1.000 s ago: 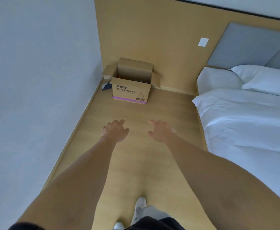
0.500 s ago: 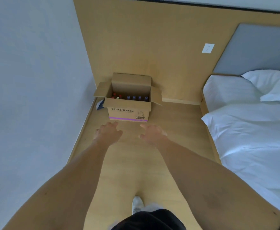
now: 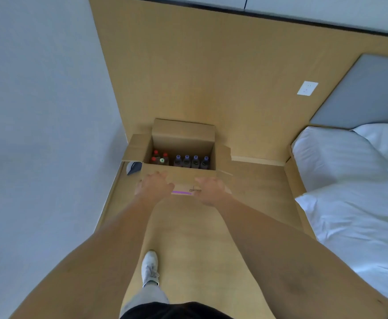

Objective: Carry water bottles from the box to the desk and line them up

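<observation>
An open cardboard box [image 3: 183,134] stands on the wooden floor in the corner against the wood-panelled wall. Inside it stand several bottles: purple-capped ones [image 3: 190,161] on the right and red-capped ones [image 3: 159,157] on the left. My left hand [image 3: 155,186] and my right hand [image 3: 210,189] are stretched forward with fingers spread, overlapping the box's front face in the image. Both hands hold nothing. The desk is out of view.
A bed with white sheets [image 3: 354,203] fills the right side. The grey wall [image 3: 38,134] runs along the left. A dark cap-like object [image 3: 133,167] lies on the floor left of the box. My white shoe [image 3: 150,268] is on the floor below.
I have walked closer to the box; it looks larger and the bottles inside now show. Both empty hands have come forward over its front face.
</observation>
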Demonstrator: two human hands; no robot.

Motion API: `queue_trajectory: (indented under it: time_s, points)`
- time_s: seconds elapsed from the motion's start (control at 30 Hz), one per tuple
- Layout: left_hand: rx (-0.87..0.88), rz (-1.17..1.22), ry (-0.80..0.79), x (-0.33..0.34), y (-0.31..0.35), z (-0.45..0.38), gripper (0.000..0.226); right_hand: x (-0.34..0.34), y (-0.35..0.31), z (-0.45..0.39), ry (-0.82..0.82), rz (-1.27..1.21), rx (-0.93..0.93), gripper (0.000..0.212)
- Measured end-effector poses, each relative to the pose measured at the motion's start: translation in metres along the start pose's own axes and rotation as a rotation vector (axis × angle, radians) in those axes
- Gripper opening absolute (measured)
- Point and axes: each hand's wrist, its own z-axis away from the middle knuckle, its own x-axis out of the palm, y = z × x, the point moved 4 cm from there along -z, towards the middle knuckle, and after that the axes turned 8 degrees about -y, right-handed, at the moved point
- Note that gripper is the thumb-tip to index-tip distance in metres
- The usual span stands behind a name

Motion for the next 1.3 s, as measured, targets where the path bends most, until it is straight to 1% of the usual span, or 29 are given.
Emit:
queue_trajectory:
  time_s: [0.13, 0.2, 0.3, 0.47, 0.57, 0.77, 0.9, 0.97, 1.17, 1.3]
  points:
    - [0.037, 0.028, 0.002, -0.045, -0.015, -0.074, 0.048, -0.038, -0.025, -0.064, 0.005, -0.017, 0.048, 0.038]
    - [0.058, 0.013, -0.008, -0.068, -0.021, -0.105, 0.051, -0.056, -0.035, -0.088, -0.001, -0.073, 0.078, 0.041]
    - [0.079, -0.039, -0.037, -0.097, -0.026, -0.154, 0.049, -0.081, -0.037, -0.120, 0.017, -0.144, 0.114, 0.054]
    - [0.091, -0.046, -0.091, -0.115, -0.023, -0.218, 0.054, -0.107, -0.023, -0.170, 0.027, -0.162, 0.163, 0.057]
    - [0.103, -0.037, -0.119, -0.117, -0.017, -0.253, 0.054, -0.121, -0.010, -0.199, 0.005, -0.161, 0.173, 0.061]
    - [0.088, -0.072, -0.151, -0.123, -0.004, -0.318, 0.054, -0.145, 0.023, -0.265, -0.026, -0.172, 0.188, 0.053]
    - [0.042, -0.053, -0.171, -0.130, 0.003, -0.377, 0.055, -0.165, 0.048, -0.333, -0.051, -0.180, 0.155, 0.060]
    - [0.027, -0.056, -0.201, -0.130, 0.010, -0.401, 0.054, -0.172, 0.058, -0.361, -0.085, -0.174, 0.151, 0.060]
    - [0.018, -0.074, -0.290, -0.103, 0.028, -0.461, 0.053, -0.147, 0.083, -0.428, -0.225, -0.178, 0.165, 0.063]
    - [0.029, -0.106, -0.368, -0.060, 0.025, -0.507, 0.055, -0.109, 0.097, -0.463, -0.304, -0.214, 0.209, 0.062]
